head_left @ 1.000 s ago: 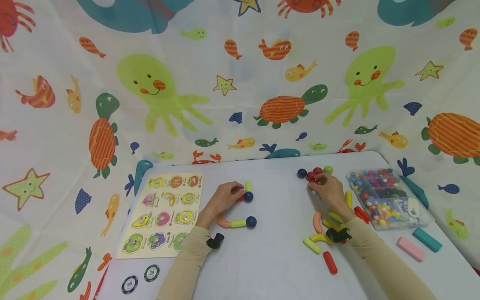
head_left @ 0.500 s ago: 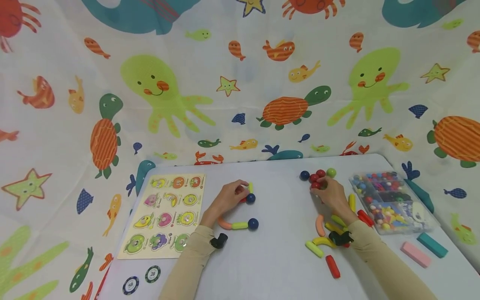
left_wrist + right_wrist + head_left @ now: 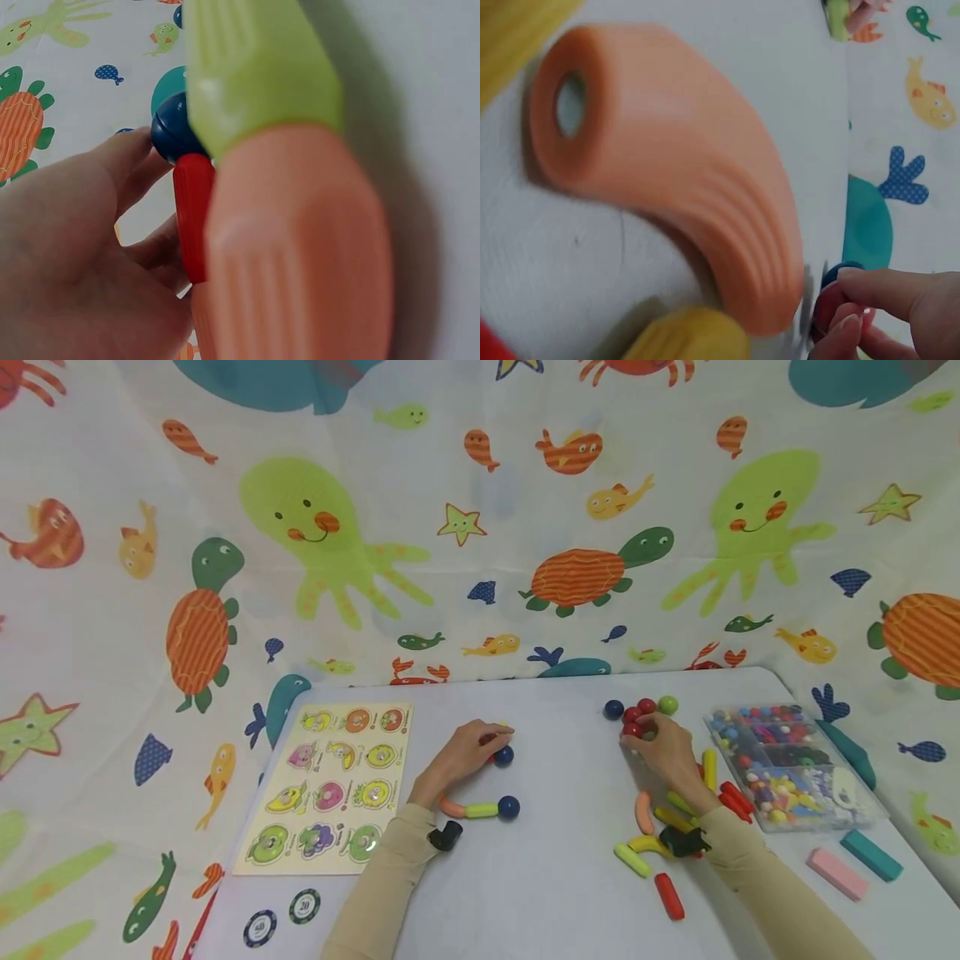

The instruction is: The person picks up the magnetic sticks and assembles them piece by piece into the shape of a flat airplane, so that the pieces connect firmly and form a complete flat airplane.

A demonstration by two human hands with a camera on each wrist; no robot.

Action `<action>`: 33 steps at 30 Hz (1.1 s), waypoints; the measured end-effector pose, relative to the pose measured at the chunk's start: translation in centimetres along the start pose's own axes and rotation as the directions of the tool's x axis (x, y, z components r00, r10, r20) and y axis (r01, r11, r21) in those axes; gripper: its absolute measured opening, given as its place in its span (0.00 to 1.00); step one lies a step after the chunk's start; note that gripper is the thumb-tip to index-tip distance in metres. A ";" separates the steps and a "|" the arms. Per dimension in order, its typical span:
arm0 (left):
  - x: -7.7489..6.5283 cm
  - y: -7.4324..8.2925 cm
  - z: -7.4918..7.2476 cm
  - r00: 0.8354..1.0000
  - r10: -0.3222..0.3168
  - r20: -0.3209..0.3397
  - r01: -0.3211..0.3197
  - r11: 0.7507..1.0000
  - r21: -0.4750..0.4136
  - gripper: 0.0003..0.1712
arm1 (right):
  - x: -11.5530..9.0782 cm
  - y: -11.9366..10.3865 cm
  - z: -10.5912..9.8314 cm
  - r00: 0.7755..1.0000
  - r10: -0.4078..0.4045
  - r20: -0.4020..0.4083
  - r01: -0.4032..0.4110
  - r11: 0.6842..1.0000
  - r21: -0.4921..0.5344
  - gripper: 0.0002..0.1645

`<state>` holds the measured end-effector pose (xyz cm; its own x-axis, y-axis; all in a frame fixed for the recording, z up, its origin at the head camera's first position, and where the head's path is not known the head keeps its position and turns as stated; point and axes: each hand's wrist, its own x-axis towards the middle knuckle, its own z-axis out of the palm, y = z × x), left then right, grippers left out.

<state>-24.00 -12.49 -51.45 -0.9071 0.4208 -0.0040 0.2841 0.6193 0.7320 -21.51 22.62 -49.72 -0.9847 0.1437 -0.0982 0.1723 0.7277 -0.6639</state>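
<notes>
My left hand [image 3: 467, 756] is at a piece made of toy sticks and balls. In the left wrist view its thumb meets a dark blue ball [image 3: 171, 131], and its other fingers are curled at the red stick [image 3: 193, 217] joined to that ball. A green stick there is mostly hidden by my fingers. Below lies a curved coral stick [image 3: 452, 807] joined to a green stick [image 3: 482, 811] and another dark blue ball [image 3: 509, 807]. My right hand [image 3: 666, 752] pinches a red ball [image 3: 826, 309], beside further red balls [image 3: 647, 705], a dark blue ball [image 3: 613, 709] and a green ball [image 3: 667, 704].
Loose sticks, among them a red one [image 3: 669, 896] and a coral curve [image 3: 643, 812], lie under my right forearm. A clear bead box [image 3: 825, 818], pink block [image 3: 837, 873] and teal block [image 3: 872, 855] are right. A fruit puzzle board [image 3: 247, 860] and two chips [image 3: 304, 906] sit left.
My left fingers have shifted slightly forward and now cover most of the green stick. My right hand stays at the red balls. The head view has shifted a little.
</notes>
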 end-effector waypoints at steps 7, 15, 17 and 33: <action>0.0 -0.1 -0.2 1.000 0.009 0.001 -0.009 1.000 0.001 0.18 | 0.4 -1.5 1.2 0.998 -0.066 -0.024 0.067 0.998 0.016 0.29; -0.2 -0.5 -0.1 0.998 0.059 -0.031 -0.059 0.998 -0.017 0.17 | 2.0 -4.2 3.7 0.989 -0.138 0.049 0.133 0.987 0.089 0.31; -0.2 -0.5 0.0 0.998 0.061 -0.035 -0.062 0.998 -0.023 0.17 | 2.6 -5.0 4.5 0.986 -0.136 0.092 0.122 0.982 0.144 0.31; -0.1 -0.5 -0.1 0.998 0.058 -0.011 -0.058 0.998 -0.013 0.18 | 4.9 -11.4 10.5 0.955 -0.170 0.241 0.074 0.929 0.362 0.31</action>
<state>-24.08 -12.91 -51.74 -0.8924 0.4489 0.0455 0.3320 0.5849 0.7401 -28.57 7.95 -50.44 -0.9759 -0.1481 -0.1600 0.0789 0.4442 -0.8925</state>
